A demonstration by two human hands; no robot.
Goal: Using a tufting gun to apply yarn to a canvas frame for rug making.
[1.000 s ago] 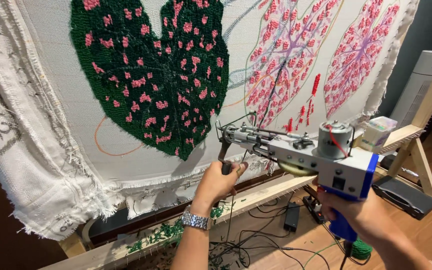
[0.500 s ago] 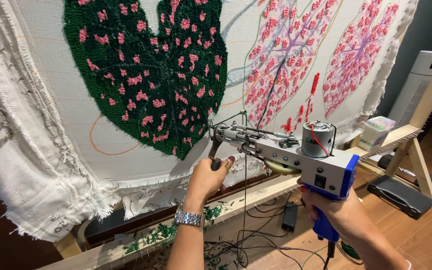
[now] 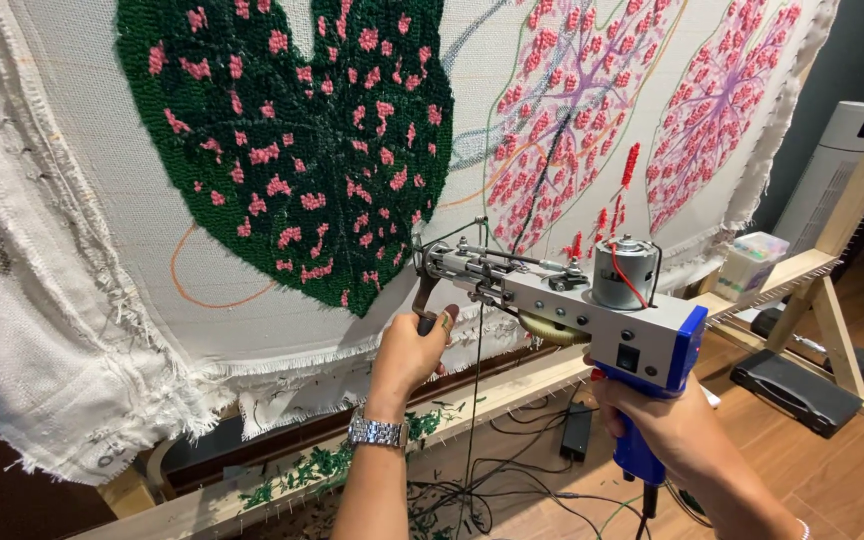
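Observation:
I hold a grey and blue tufting gun (image 3: 592, 310) up to a stretched white cloth (image 3: 112, 270). My right hand (image 3: 667, 425) grips its blue pistol handle from below. My left hand (image 3: 409, 352), with a silver wristwatch, is closed around the front handle under the needle end. The needle tip (image 3: 422, 250) sits at the cloth just right of the lower point of a dark green tufted leaf with pink spots (image 3: 292, 140). Two pink leaf shapes (image 3: 572, 100) are tufted further right.
A wooden frame rail (image 3: 512, 385) runs below the cloth, with green yarn scraps on it. Black cables (image 3: 512, 480) lie on the wooden floor. A plastic box (image 3: 757, 260) rests on the frame's right end, with a white appliance (image 3: 837, 170) and a black case (image 3: 802, 385) beyond.
The gun and both hands have moved left and slightly down along the cloth, so the needle now sits nearer the green leaf's lower tip. My grip is unchanged.

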